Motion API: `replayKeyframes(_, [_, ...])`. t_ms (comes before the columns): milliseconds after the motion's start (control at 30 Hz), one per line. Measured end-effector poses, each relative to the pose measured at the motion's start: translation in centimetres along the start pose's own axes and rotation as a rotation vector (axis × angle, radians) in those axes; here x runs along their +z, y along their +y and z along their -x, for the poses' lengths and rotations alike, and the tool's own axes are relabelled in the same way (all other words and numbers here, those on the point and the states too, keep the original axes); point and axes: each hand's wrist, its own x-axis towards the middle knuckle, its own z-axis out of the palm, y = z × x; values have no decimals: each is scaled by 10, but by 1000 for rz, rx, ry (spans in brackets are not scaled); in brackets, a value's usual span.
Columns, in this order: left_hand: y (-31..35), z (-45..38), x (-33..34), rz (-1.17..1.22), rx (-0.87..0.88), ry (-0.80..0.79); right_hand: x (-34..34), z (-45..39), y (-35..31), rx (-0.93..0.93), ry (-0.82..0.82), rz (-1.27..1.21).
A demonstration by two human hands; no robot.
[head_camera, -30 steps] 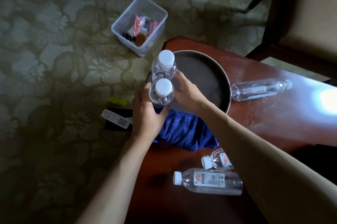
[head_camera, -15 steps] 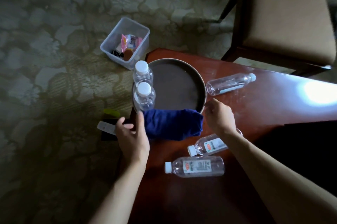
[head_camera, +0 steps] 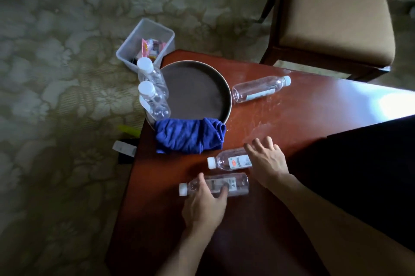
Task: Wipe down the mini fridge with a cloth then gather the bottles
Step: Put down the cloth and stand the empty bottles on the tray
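**Fingers closing over the nearest lying bottle**

Fingers [head_camera: 221, 192] of the left hand [head_camera: 204, 206] are curling around the nearest bottle [head_camera: 238, 183], thumb on one side and fingers on the other, wrapped onto its clear ribbed plastic while it is lying flat on the table [head_camera: 292, 118] with its white cap pointing left. Whether the grip is fully tight is not clear, since the hand is slightly blurred. Beside it, the right hand [head_camera: 267, 161] is hovering with its fingers spread apart, palm down, over the base end of the second lying bottle [head_camera: 229, 161], which is showing a white label with an orange mark; contact cannot be judged.

Beyond them, a crumpled blue cloth [head_camera: 190, 136], soft and terry-like, is draping over the near rim of a round dark tray [head_camera: 228, 98] with a shallow wall. Two upright bottles [head_camera: 152, 94], clear with white caps, are standing side by side at the tray's left edge. A far bottle [head_camera: 258, 88] is lying on the glossy reddish wooden surface just right of the tray. On the patterned carpet [head_camera: 56, 73] a translucent plastic bin [head_camera: 166, 33] is holding small colourful packets, and a padded brown chair [head_camera: 336, 11] is standing near the table's far corner.
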Motion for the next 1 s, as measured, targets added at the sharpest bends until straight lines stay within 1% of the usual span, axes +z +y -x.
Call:
replayKeyframes(33, [4,2,6,19,-67,-21,0,3,-1,-1,-2,-10])
replayKeyframes(100, [15,7,17,108,-222,-9,-1,9,-2,-38,0,-26])
replayKeyframes(200, [26,15,33,341,-379,81,8,27,-7,-54,-87,-71])
replayKeyframes(267, [24,16,39,426,-412,100,16,38,-10,-3,-110,-121])
replayKeyframes(333, [15,17,40,388,-424,65,24,44,-7,34,-78,-121])
replayKeyframes(367, [9,19,40,356,-425,51,27,44,-3,9,-91,-142])
replayKeyframes(433, [-2,23,37,343,-381,36,26,43,13,-45,-131,-211])
replayKeyframes(500, [-7,23,31,375,-349,86,16,44,33,-36,-155,-274])
replayKeyframes(567, [1,20,18,413,-335,137,10,43,47,-5,-132,-318])
replayKeyframes(633, [20,17,3,463,-275,156,5,43,49,89,-87,-478])
replayKeyframes(700, [41,10,-12,525,-161,224,-1,37,46,226,-47,-676])
replayKeyframes(767, [58,0,-29,634,-2,290,-13,25,43,272,-12,-803])
replayKeyframes(833, [71,-12,-49,711,151,332,-29,9,39,253,74,-882])
replayKeyframes(933, [91,-28,-92,664,312,378,-65,-17,29,216,211,-1022])
replayKeyframes(1000, [102,-35,-129,671,368,314,-89,-33,20,171,277,-1137])
